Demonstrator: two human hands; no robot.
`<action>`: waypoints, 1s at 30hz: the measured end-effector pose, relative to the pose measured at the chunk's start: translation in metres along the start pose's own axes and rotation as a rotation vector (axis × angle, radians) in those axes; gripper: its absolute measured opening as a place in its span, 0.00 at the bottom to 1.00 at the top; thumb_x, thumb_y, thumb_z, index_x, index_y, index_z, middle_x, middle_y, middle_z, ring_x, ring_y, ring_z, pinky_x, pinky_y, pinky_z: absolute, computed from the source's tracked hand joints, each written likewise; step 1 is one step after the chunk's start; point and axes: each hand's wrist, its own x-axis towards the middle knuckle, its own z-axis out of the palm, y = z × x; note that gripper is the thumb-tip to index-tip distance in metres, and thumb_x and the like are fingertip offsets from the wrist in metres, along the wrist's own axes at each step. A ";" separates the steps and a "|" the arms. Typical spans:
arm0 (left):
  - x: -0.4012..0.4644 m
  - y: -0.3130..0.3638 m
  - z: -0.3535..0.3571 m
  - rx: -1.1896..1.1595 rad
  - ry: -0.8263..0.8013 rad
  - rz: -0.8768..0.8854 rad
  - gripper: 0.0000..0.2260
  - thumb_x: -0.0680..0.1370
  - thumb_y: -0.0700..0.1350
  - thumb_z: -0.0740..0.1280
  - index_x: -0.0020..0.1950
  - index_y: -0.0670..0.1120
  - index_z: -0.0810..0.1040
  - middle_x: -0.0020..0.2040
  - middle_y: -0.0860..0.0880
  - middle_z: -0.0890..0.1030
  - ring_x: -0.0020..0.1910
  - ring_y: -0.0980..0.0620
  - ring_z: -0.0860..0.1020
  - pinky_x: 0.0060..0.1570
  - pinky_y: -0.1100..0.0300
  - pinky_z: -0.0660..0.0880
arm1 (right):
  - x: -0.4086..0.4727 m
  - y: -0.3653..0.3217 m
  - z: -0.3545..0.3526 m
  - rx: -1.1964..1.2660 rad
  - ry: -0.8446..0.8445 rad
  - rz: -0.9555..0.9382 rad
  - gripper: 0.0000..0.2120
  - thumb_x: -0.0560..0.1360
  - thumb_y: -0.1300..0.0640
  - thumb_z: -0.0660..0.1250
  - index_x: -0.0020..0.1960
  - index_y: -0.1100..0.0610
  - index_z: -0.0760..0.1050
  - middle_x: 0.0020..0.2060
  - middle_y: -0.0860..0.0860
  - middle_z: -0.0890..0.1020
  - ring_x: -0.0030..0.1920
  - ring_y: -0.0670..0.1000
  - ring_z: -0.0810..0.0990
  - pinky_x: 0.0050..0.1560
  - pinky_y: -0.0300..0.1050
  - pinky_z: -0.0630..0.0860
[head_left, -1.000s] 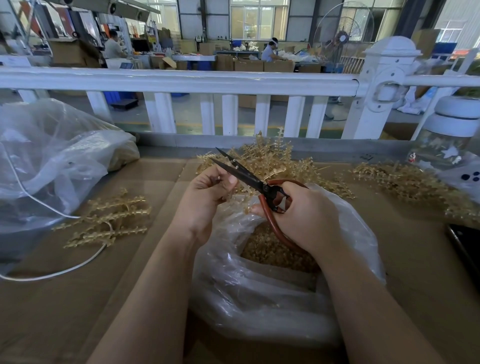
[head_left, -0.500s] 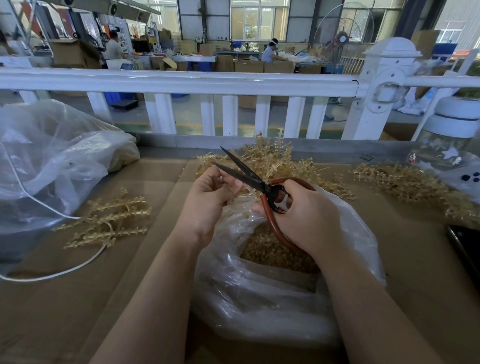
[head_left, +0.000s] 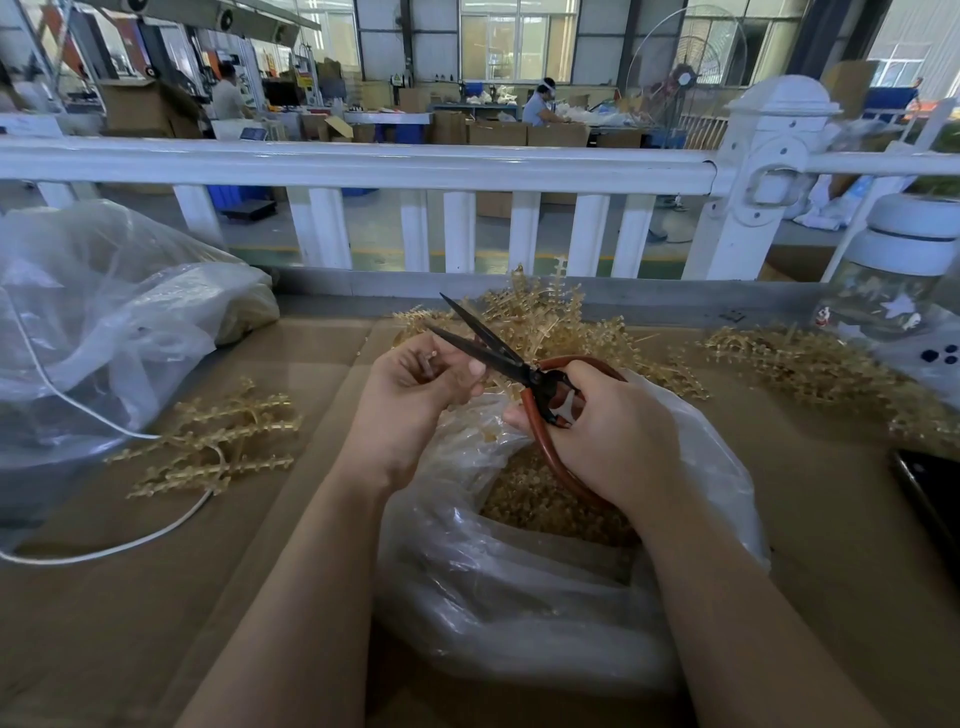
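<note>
My right hand (head_left: 608, 436) grips the red-brown handles of black-bladed scissors (head_left: 498, 353), whose blades stand apart and point up to the left. My left hand (head_left: 415, 395) is curled round a small tan plastic piece (head_left: 430, 361) held against the lower blade. Both hands hover over a clear plastic bag (head_left: 519, 571) with small tan cut pieces (head_left: 540, 499) inside it. A heap of tan plastic sprues (head_left: 550, 322) lies just behind the hands.
More sprues lie at the left (head_left: 218, 441) and at the right (head_left: 810, 364) on the cardboard-covered table (head_left: 156, 597). A large clear bag (head_left: 104, 312) and a white cable (head_left: 104, 545) sit left. A white-lidded jar (head_left: 904, 280) and a dark phone (head_left: 930, 493) are right. A white railing (head_left: 363, 166) runs behind.
The scissor blades have opened wider and their tips have risen. My left hand has stayed by the lower blade with the small piece in its fingers.
</note>
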 end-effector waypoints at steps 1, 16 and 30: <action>0.000 -0.001 0.000 -0.003 0.009 -0.001 0.02 0.73 0.39 0.70 0.42 0.44 0.79 0.34 0.51 0.81 0.34 0.55 0.76 0.39 0.64 0.74 | 0.000 0.000 0.000 0.001 -0.005 -0.002 0.30 0.67 0.22 0.57 0.47 0.47 0.77 0.36 0.40 0.79 0.35 0.43 0.76 0.34 0.39 0.76; 0.002 -0.006 0.003 -0.072 0.125 -0.093 0.09 0.74 0.33 0.68 0.36 0.44 0.80 0.32 0.50 0.83 0.34 0.57 0.79 0.41 0.66 0.76 | 0.000 0.000 0.002 -0.107 0.031 0.002 0.20 0.72 0.29 0.67 0.43 0.45 0.74 0.32 0.41 0.76 0.33 0.42 0.75 0.29 0.38 0.73; 0.003 -0.010 -0.003 -0.089 0.066 -0.091 0.03 0.71 0.41 0.70 0.40 0.42 0.78 0.33 0.50 0.81 0.34 0.56 0.77 0.45 0.65 0.75 | 0.002 -0.001 0.001 -0.109 0.047 -0.008 0.21 0.72 0.29 0.68 0.42 0.47 0.77 0.32 0.43 0.80 0.31 0.46 0.78 0.31 0.41 0.76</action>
